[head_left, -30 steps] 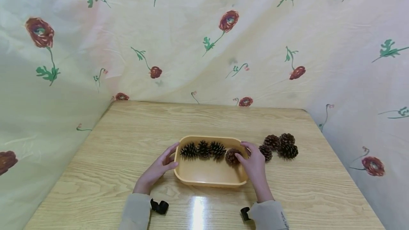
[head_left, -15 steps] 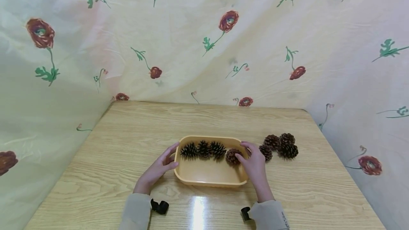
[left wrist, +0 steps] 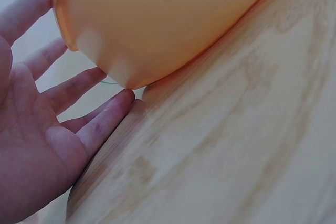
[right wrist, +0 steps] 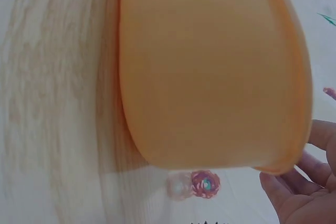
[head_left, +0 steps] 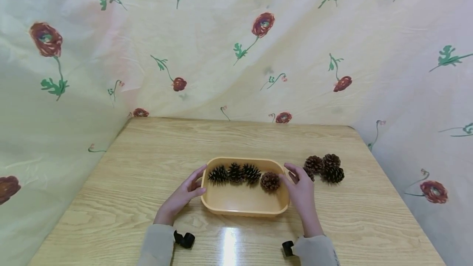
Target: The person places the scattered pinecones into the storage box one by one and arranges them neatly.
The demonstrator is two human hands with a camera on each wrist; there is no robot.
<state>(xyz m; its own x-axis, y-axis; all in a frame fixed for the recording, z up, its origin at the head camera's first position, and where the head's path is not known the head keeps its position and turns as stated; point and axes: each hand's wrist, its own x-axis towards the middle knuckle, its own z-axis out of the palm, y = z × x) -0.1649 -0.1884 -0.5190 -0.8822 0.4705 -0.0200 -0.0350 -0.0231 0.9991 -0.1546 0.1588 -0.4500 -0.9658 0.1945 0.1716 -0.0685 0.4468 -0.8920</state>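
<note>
A yellow-orange plastic box (head_left: pixel 244 208) stands on the wooden table. Along its far side lie three dark pinecones, the leftmost pinecone (head_left: pixel 219 174) near the left end. A rounder brown pinecone (head_left: pixel 270 181) sits by the right end. My left hand (head_left: pixel 184 192) rests loosely spread fingers against the box's left end; the left wrist view shows its fingertips at the outer wall. My right hand (head_left: pixel 301 190) is at the right rim with its thumb near the brown pinecone, holding nothing. In the right wrist view, right-hand fingers (right wrist: pixel 310 169) lie about the box's corner.
Several more pinecones are grouped on the table right of the box, such as the rear pinecone (head_left: pixel 331 160); the nearest is partly hidden by my right hand. Flowered cloth (head_left: pixel 221 52) hangs behind the table (head_left: pixel 148 147) and at both sides.
My right hand has let go of the brown pinecone and shifted right to the box's rim. That pinecone stays in the box. The left hand has kept its place.
</note>
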